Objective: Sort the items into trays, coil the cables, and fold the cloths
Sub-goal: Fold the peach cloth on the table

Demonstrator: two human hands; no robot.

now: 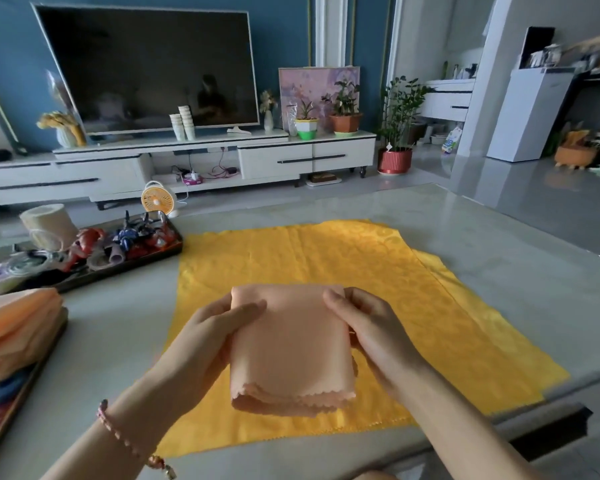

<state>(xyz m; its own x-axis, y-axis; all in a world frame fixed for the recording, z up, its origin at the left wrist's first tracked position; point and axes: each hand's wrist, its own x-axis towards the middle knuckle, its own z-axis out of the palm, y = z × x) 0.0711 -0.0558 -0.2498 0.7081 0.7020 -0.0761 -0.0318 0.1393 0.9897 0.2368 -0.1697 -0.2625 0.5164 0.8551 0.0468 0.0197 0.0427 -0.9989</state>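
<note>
Left hand (219,327) and right hand (368,327) pinch folded peach cloth (290,344) at top corners; soft, light, probably slippery; hold edges.

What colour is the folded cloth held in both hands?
Peach-orange, plain, with scalloped edges; the folded cloth shows best in the head view.

Two forearms are seen bare along their whole visible length, ending in the left hand (215,334) and the right hand (371,327). A bracelet (125,439) is worn on the left wrist: a single strand of small pink beads, joined by a few larger orange beads, from which a small gold-coloured charm (169,473) is hung.
</note>
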